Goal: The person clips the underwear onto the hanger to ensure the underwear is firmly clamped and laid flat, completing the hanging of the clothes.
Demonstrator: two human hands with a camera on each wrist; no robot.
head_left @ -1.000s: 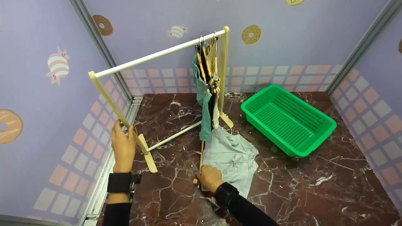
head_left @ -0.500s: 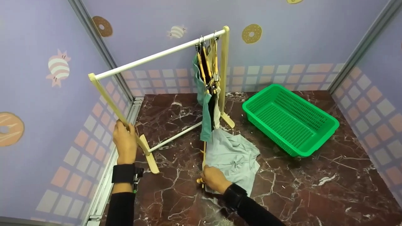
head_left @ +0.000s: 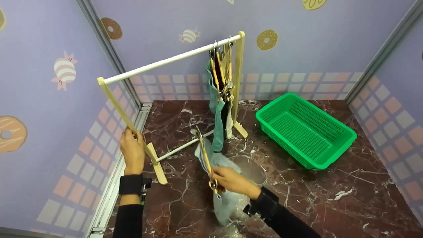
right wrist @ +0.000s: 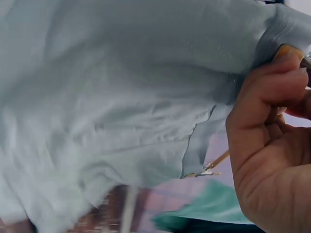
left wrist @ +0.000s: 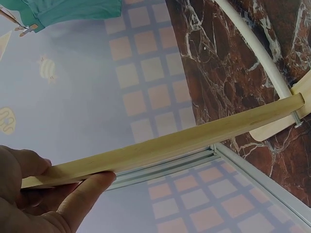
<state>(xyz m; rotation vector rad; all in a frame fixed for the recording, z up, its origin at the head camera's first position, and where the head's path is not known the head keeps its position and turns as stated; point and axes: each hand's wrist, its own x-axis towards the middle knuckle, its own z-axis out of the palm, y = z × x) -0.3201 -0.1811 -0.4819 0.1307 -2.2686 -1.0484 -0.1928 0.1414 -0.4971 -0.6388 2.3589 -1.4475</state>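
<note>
My left hand [head_left: 132, 148] grips the near wooden post [head_left: 115, 105] of a small clothes rack, fingers and thumb on both sides of it in the left wrist view. My right hand [head_left: 230, 180] holds a wooden clip hanger [head_left: 204, 152] near one clip, with light grey-blue shorts [head_left: 228, 206] clipped to it. Raised off the floor, the shorts hang down blurred beneath the hand; their cloth [right wrist: 112, 107] fills much of the right wrist view. On the rack's white rail [head_left: 158, 64], teal [head_left: 218, 129], black and cream garments hang from clip hangers at the far end.
A green plastic basket [head_left: 340, 152] stands to the right on the dark marbled surface [head_left: 317, 201]. Patterned walls [head_left: 297, 59] close in the back and both sides. The rack's lower white bar [head_left: 180, 146] runs low between its feet.
My right hand has lifted the hanger with the shorts off the surface, swinging the shorts from lying flat to hanging. My left hand stays on the post.
</note>
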